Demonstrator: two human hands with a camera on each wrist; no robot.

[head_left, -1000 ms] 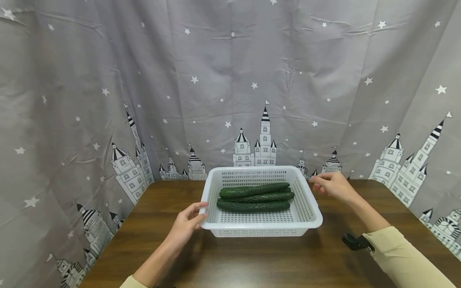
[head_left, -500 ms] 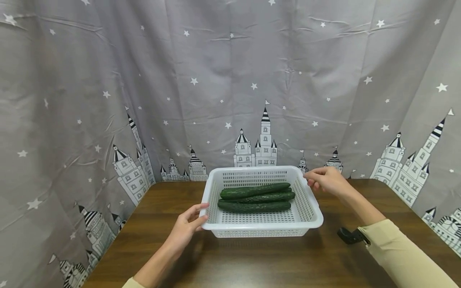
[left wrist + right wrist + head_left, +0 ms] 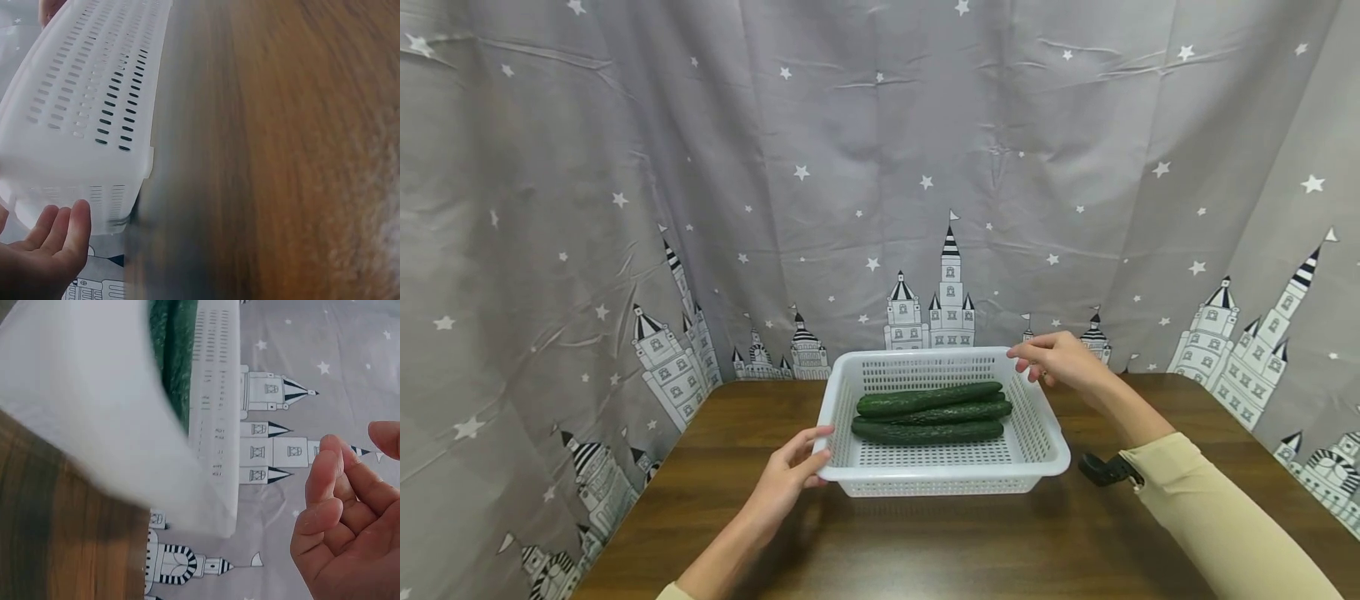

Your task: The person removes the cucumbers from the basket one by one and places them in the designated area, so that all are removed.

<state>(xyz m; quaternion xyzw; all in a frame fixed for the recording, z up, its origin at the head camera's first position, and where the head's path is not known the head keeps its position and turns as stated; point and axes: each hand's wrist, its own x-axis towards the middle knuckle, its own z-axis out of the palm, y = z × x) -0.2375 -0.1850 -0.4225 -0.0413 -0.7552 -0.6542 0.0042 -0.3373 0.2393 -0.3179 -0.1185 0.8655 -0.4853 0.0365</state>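
Note:
A white plastic basket (image 3: 943, 470) with slotted walls stands on the wooden table, and several dark green cucumbers (image 3: 928, 432) lie lengthwise inside. At its left end is my left hand (image 3: 786, 471), fingertips right at the rim. The left wrist view shows this hand's straight fingers (image 3: 76, 234) against the outside of the basket's end wall. My right hand (image 3: 1060, 360) hovers over the far right corner, thumb and forefinger close together. In the right wrist view, the right hand (image 3: 353, 519) is loosely bent with nothing in it, beside the basket's rim (image 3: 231, 425).
A grey curtain (image 3: 850, 125) printed with stars and castles hangs behind and beside the wooden table (image 3: 925, 550). A black strap-on device (image 3: 1105, 469) is worn at the right wrist, by the pale yellow sleeve (image 3: 1217, 508).
My right hand has moved left, from just outside the basket's right side to above its far right corner. The left hand, basket and cucumbers have stayed in place.

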